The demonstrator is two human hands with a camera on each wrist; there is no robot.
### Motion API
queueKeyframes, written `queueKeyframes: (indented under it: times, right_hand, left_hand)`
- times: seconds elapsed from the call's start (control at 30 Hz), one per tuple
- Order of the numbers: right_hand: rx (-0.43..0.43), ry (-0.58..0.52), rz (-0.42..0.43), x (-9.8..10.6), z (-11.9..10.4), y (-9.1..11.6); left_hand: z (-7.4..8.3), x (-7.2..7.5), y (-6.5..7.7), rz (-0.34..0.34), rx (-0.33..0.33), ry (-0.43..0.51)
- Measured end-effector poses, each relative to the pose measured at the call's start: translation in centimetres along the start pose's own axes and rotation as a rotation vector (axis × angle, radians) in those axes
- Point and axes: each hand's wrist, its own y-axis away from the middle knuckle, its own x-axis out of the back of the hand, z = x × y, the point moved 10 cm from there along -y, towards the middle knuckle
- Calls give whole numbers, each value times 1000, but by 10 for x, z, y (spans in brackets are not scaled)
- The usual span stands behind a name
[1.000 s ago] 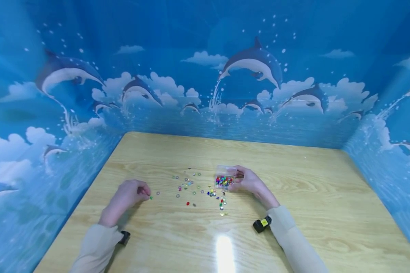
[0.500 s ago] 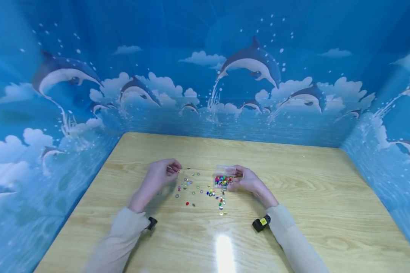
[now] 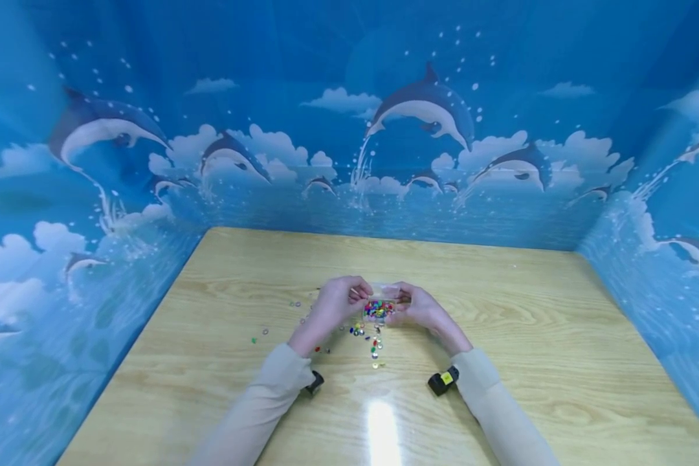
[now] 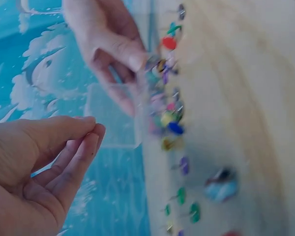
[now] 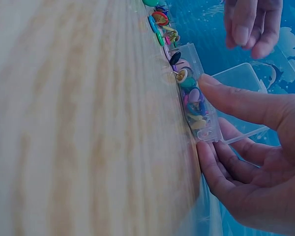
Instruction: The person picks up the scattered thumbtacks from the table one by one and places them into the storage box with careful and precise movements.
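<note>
A small clear plastic box (image 5: 214, 130) with its lid (image 5: 238, 78) tipped back stands on the table, full of colourful thumbtacks (image 3: 378, 309). My right hand (image 3: 422, 309) grips the box from its right side, thumb on one edge and fingers around the other. Just left of the box, my left hand (image 3: 339, 299) is raised with thumb and fingertips drawn together; in the left wrist view the fingertips (image 4: 96, 129) meet, and I cannot tell whether a tack is between them. Loose thumbtacks (image 4: 194, 212) lie in front of the box.
More loose tacks lie left of the box, partly hidden by my left forearm; a green tack (image 3: 254, 340) lies farthest left. The wooden table (image 3: 559, 336) meets a blue dolphin-printed backdrop (image 3: 349, 129) along its back and sides.
My left hand has moved from the far-left tacks, past the back of the scattered ones, rightward to the box. My right hand stays on the box.
</note>
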Motion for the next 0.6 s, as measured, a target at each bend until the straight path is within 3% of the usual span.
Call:
queueKeyframes:
  times: [0.13, 0.3, 0.43, 0.6]
  right_hand:
    - [-7, -12, -1, 1, 1, -1]
    - [-12, -14, -6, 0, 3, -1]
    - [-25, -3, 1, 0, 3, -1]
    - [-41, -7, 8, 0, 4, -1]
  left_hand:
    - [-3, -11, -1, 9, 20, 2]
    - [-9, -13, 2, -2, 34, -2]
    - [-18, 1, 8, 11, 70, -30]
    - [-40, 34, 13, 84, 134, -83]
